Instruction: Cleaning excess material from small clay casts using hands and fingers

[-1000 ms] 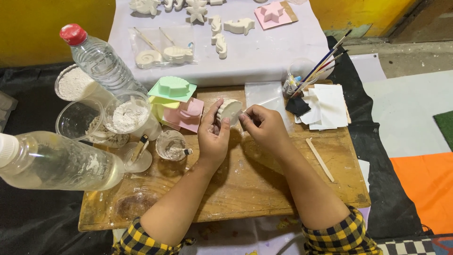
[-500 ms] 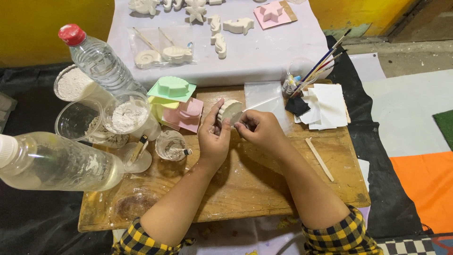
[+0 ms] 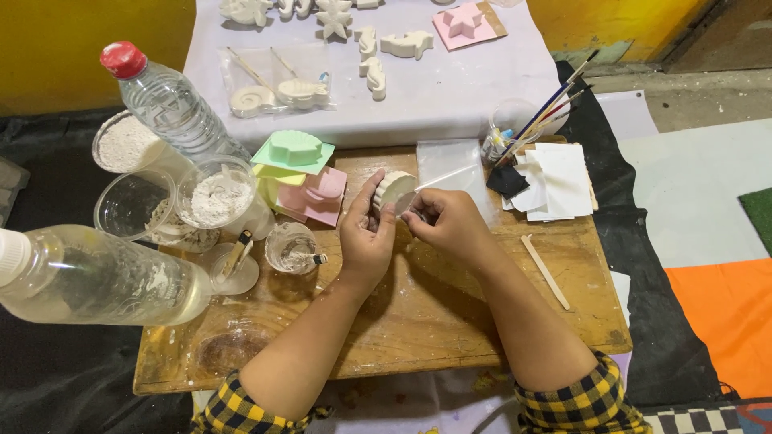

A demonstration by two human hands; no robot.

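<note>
My left hand (image 3: pixel 366 233) holds a small white ridged plaster shell (image 3: pixel 394 189) upright above the wooden board (image 3: pixel 450 321). My right hand (image 3: pixel 446 225) is closed on a thin white stick (image 3: pixel 444 178) whose lower end touches the shell's face; the stick slants up to the right. Both hands meet over the middle of the board.
Stacked pastel moulds (image 3: pixel 299 173), cups of white powder (image 3: pixel 215 197), a small stirring cup (image 3: pixel 291 247) and two plastic bottles (image 3: pixel 173 104) stand at left. A brush cup (image 3: pixel 515 128), white paper squares (image 3: pixel 559 181) and a wooden stick (image 3: pixel 545 272) lie at right. Plaster casts (image 3: pixel 374 56) rest on a white cloth behind.
My hands have barely shifted. The right hand with the stick has moved slightly against the shell, and the left fingers have adjusted around it.
</note>
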